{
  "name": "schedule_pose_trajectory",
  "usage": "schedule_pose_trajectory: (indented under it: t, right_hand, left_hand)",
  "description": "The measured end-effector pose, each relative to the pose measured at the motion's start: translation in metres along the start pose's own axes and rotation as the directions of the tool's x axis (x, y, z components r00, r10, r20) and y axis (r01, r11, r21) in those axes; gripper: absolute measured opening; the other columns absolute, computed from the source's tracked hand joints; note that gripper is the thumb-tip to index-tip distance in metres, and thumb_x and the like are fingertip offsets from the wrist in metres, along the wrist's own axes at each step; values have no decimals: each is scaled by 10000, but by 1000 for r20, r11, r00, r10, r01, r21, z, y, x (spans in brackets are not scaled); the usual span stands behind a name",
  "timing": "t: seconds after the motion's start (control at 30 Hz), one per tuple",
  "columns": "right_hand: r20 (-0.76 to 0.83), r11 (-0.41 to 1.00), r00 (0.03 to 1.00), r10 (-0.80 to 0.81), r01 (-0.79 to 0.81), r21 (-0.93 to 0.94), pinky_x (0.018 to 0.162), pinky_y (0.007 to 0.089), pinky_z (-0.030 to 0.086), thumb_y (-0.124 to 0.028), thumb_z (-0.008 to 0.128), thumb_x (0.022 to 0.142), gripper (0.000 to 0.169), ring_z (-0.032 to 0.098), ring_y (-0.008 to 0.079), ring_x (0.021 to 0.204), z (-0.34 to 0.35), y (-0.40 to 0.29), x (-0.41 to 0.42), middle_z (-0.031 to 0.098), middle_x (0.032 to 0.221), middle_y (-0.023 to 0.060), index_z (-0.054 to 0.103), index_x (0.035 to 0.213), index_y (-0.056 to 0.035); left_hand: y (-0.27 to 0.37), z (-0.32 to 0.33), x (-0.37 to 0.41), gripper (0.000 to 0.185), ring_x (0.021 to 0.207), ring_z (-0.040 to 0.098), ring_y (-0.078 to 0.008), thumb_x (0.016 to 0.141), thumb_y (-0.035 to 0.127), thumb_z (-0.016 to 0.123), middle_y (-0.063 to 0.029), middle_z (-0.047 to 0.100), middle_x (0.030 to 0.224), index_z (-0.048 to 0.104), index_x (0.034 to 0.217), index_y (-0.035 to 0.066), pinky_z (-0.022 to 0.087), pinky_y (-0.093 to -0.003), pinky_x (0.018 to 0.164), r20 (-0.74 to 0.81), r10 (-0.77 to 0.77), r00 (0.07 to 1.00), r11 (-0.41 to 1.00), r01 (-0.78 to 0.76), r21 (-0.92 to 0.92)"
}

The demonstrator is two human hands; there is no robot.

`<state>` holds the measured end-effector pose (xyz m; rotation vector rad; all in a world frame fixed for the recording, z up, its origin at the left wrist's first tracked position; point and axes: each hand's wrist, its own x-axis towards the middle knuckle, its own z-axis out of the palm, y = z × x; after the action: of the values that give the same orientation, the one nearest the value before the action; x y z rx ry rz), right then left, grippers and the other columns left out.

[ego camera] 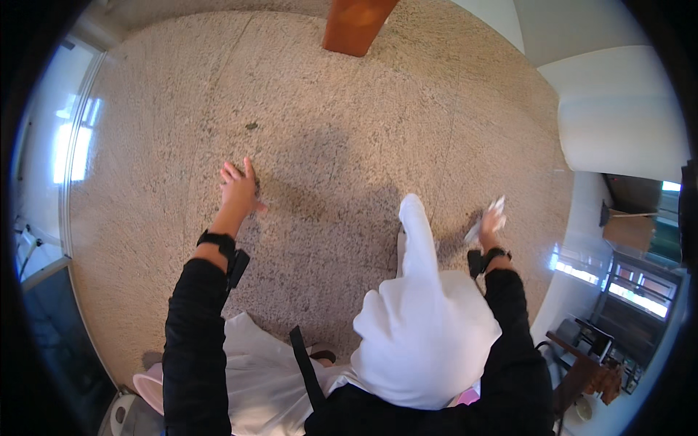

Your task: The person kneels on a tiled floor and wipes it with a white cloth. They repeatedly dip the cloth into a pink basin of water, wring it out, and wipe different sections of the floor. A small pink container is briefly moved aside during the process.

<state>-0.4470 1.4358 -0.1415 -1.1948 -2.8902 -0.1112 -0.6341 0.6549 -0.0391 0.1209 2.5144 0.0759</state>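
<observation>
My left hand (239,188) is held out over the speckled floor (338,109), fingers apart and nothing in it. My right hand (492,220), somewhat blurred, is at the right with a crumpled white cloth or tissue (499,206) in its grip. Both wrists wear black bands with small black devices. A large white fabric piece (425,327), perhaps clothing or a cover, hangs below my chest between my arms, its narrow end reaching forward over the floor. More white cloth (256,376) with a black strap (305,362) lies at my lower left.
An orange-brown wooden piece (357,27) stands ahead at the top. A pink basin or bucket (150,387) is at the lower left, beside a glass-fronted panel (65,321). White rounded surfaces (616,109) bound the right side; beyond them is a cardboard box (627,229).
</observation>
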Motion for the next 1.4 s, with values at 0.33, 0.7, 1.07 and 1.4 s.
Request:
schedule_pose_trajectory:
  t: [0.33,0.7,1.07,1.4]
  right_hand:
    - [-280,300,566,-775,720,626,1018,486,239,-61,457,755,450,395,346,1180,-94,-555,-13,478,1191,234,449,1196,24]
    - [-338,409,597,-727,773,485,926,444,337,-72,474,811,339,456,347,1063,-101,-467,189,502,1103,202,484,1144,-11]
    - [-300,984,954,12,42,173,1009,444,256,-207,411,863,530,345,351,1218,-17,-200,361,338,1359,203,297,1336,6]
    - [-400,369,651,-645,724,582,987,444,294,-116,507,743,455,394,325,1175,-85,-644,223,452,1237,186,477,1182,-1]
  left_hand:
    - [31,-68,21,472,1037,535,-361,755,286,652,-222,504,1187,538,1139,36,454,-369,840,-1,62,998,950,-60,-308]
    - [283,-157,208,281,1084,438,-345,815,188,560,-163,486,1116,490,1042,37,365,-425,909,-649,246,720,855,-477,-205]
    - [302,-126,269,746,1346,43,-366,866,416,414,-239,83,1443,120,1384,-32,49,-461,1092,-581,208,787,976,-209,66]
    - [309,-138,270,768,1341,78,-375,821,329,526,-230,97,1443,132,1387,-8,84,-459,1088,-544,197,816,967,-252,-28]
